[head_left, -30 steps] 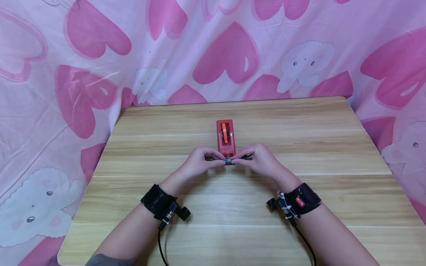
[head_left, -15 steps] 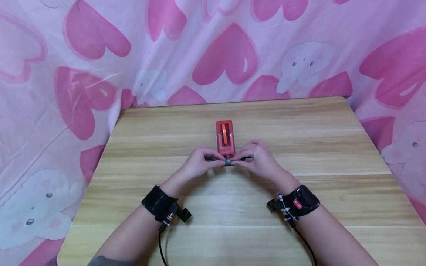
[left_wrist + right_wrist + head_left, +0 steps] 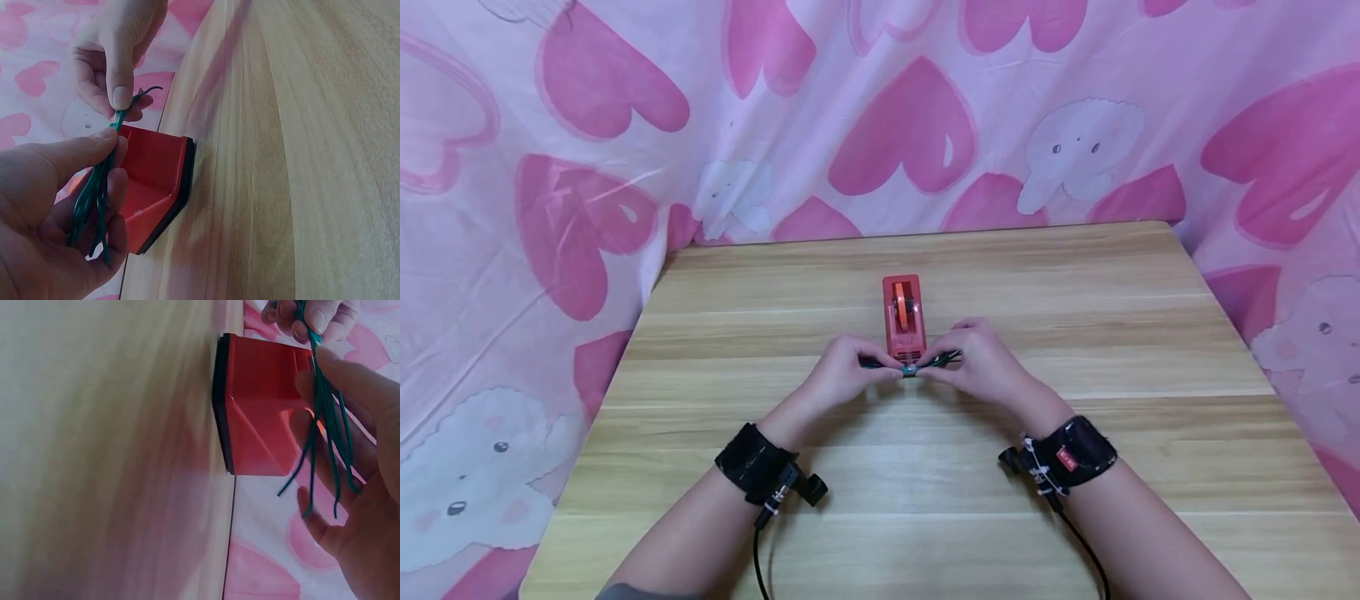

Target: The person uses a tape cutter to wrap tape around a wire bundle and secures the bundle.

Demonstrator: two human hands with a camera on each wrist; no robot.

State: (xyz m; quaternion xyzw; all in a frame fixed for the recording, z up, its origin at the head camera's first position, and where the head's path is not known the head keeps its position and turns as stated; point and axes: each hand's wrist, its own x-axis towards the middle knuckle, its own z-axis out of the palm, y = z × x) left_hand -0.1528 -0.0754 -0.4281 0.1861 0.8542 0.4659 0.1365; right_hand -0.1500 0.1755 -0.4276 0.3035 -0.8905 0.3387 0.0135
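A bundle of thin green wire-like strands [image 3: 320, 400] spans the gap between my two hands, just at the near end of a red tape dispenser [image 3: 905, 340]. My left hand [image 3: 841, 369] pinches the bundle with thumb and forefinger, and loose strand ends [image 3: 94, 200] spread over its lower fingers. From the other side my right hand [image 3: 983, 358] pinches the strands close to the left fingertips. Between the two grips, the short middle stretch looks shiny, perhaps taped; I cannot tell for sure. An orange roll core [image 3: 902, 305] sits inside the dispenser.
The dispenser stands on a wood-grain table [image 3: 910, 500] with a black base under it. A pink curtain with hearts [image 3: 902, 125] hangs behind the table's far edge. Each wrist wears a black strap [image 3: 756, 462] with a small camera and a cable.
Both hands keep their pinch on the bundle near the dispenser's front. The strand ends by the right hand show a bit more. The whole head view has shifted slightly.
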